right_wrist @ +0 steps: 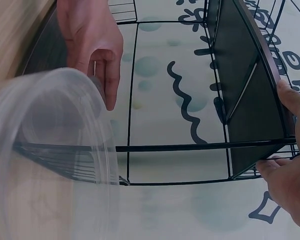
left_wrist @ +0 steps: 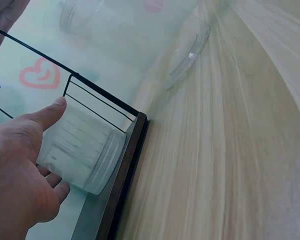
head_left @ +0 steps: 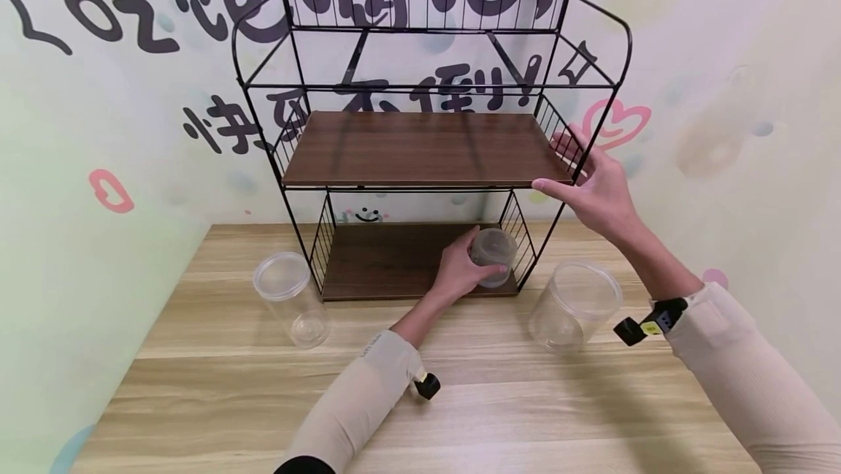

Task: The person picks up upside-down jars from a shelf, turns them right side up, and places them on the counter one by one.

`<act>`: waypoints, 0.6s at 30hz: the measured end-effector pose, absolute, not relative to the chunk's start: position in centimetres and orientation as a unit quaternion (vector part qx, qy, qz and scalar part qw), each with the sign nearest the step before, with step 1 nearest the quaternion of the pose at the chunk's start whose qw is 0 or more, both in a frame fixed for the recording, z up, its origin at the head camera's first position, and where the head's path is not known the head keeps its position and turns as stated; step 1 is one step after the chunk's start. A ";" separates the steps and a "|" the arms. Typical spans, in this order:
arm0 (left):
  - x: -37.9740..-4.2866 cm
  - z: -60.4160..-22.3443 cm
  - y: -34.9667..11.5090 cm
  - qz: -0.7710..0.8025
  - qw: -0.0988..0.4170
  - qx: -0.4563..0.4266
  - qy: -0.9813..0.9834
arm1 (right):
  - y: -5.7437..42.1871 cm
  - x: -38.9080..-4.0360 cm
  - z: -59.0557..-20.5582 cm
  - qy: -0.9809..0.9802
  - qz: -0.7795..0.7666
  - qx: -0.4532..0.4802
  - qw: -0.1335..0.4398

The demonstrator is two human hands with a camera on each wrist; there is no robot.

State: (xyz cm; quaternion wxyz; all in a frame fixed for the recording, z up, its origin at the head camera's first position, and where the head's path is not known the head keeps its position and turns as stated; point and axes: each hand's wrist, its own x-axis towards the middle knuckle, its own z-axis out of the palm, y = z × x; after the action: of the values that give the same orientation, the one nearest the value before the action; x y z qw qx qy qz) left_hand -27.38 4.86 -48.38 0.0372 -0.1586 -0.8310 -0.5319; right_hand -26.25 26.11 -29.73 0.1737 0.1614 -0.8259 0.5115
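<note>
A small clear plastic jar (head_left: 494, 246) stands upright at the right end of the rack's dark brown lower shelf (head_left: 388, 262). My left hand (head_left: 458, 266) holds it from the left, thumb at the front and fingers reaching behind. In the left wrist view the jar (left_wrist: 82, 150) sits between thumb and fingers. Higher up, my right hand (head_left: 601, 189) grips the right side of the black wire rack (head_left: 420, 85) at the brown upper shelf (head_left: 427, 149). Its thumb lies on that shelf's front corner, and the fingers pass behind the side frame.
A tall clear jar (head_left: 289, 299) stands on the wooden table (head_left: 460, 423) left of the rack. A wide clear jar (head_left: 574, 306) stands to the right, below my right forearm. Behind the rack is a wall (head_left: 723, 94) with black lettering and pink hearts.
</note>
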 end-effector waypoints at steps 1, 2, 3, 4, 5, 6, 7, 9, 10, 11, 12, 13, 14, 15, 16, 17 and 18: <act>-27.4 -48.4 4.9 -0.531 0.038 -0.157 -0.832 | 26.1 -26.3 -29.7 -0.826 0.512 0.162 0.172; -27.4 -48.4 5.0 -0.530 0.039 -0.156 -0.832 | 26.2 -26.2 -29.7 -0.828 0.509 0.161 0.173; -27.4 -48.4 5.1 -0.530 0.040 -0.154 -0.833 | 26.2 -26.3 -29.7 -0.828 0.509 0.161 0.172; -27.3 -48.4 5.1 -0.529 0.041 -0.153 -0.834 | 26.2 -26.3 -29.8 -0.829 0.508 0.162 0.172; -27.3 -48.4 5.1 -0.530 0.043 -0.153 -0.833 | 26.2 -26.3 -29.8 -0.830 0.506 0.162 0.173; -27.3 -48.3 5.1 -0.530 0.045 -0.152 -0.833 | 26.2 -26.3 -29.8 -0.830 0.505 0.162 0.173; -27.3 -48.3 5.1 -0.532 0.046 -0.151 -0.832 | 26.2 -26.3 -29.8 -0.831 0.504 0.163 0.173; -27.2 -48.2 5.1 -0.533 0.051 -0.149 -0.832 | 26.2 -26.3 -29.8 -0.829 0.505 0.166 0.172; -27.2 -48.2 5.1 -0.532 0.052 -0.149 -0.832 | 26.2 -26.3 -29.9 -0.830 0.503 0.167 0.173; -27.2 -48.1 5.0 -0.531 0.053 -0.149 -0.833 | 26.2 -26.2 -29.8 -0.832 0.500 0.168 0.175; -27.2 -48.1 5.0 -0.530 0.054 -0.149 -0.833 | 26.2 -26.2 -29.8 -0.832 0.498 0.169 0.175; -27.2 -48.1 5.0 -0.528 0.054 -0.148 -0.834 | 26.2 -26.2 -29.8 -0.834 0.496 0.169 0.175; -27.2 -48.1 4.9 -0.526 0.053 -0.148 -0.836 | 26.2 -26.2 -29.8 -0.834 0.496 0.169 0.173; -27.1 -48.1 4.9 -0.524 0.052 -0.149 -0.837 | 26.2 -26.2 -29.8 -0.833 0.498 0.168 0.172; -27.1 -48.1 4.9 -0.524 0.049 -0.150 -0.837 | 26.2 -26.2 -29.8 -0.834 0.497 0.167 0.172; -27.0 -48.0 4.8 -0.524 0.047 -0.151 -0.837 | 26.2 -26.2 -29.8 -0.834 0.498 0.166 0.171; -26.9 -48.0 4.8 -0.525 0.044 -0.151 -0.837 | 26.2 -26.2 -29.8 -0.833 0.500 0.165 0.171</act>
State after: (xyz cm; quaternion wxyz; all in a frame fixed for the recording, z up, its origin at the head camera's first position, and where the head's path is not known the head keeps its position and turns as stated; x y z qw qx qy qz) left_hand -26.94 4.79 -47.98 0.0442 -0.1512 -0.8366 -0.5247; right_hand -26.23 26.21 -29.82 0.1709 0.1653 -0.8330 0.4997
